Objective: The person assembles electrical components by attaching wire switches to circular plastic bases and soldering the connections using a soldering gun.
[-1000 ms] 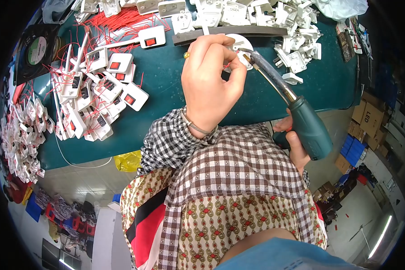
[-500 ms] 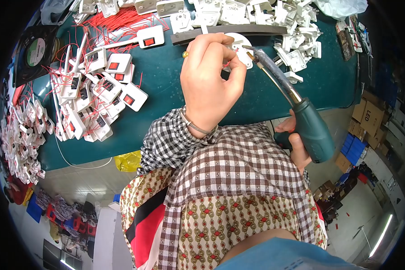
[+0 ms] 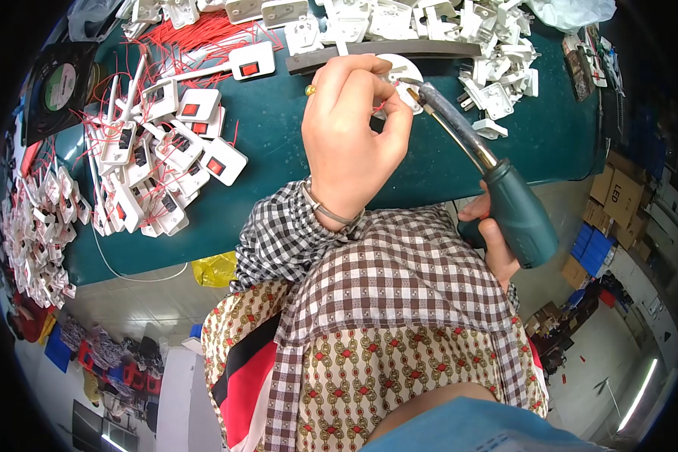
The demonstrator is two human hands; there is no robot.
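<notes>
My left hand [image 3: 354, 135] has its fingers pinched together at a round white plastic part [image 3: 404, 71], with a bit of red wire showing beside the fingertips. What exactly the fingertips grip is hidden. My right hand [image 3: 497, 245] is wrapped round the green handle of a soldering gun [image 3: 521, 215]. The gun's metal tip reaches up and left to the white part, close to my left fingertips. Behind the left fingers lies a long dark bar [image 3: 444, 51].
White switch housings with red switches [image 3: 217, 166] are heaped on the green table [image 3: 271, 181] at the left. Red wires [image 3: 203, 34] and white plug casings [image 3: 497, 102] lie at the back. A black fan [image 3: 59, 87] stands at the far left.
The soldering gun tip has shifted slightly over the white part, a little right and then back left and down. My left hand has barely moved.
</notes>
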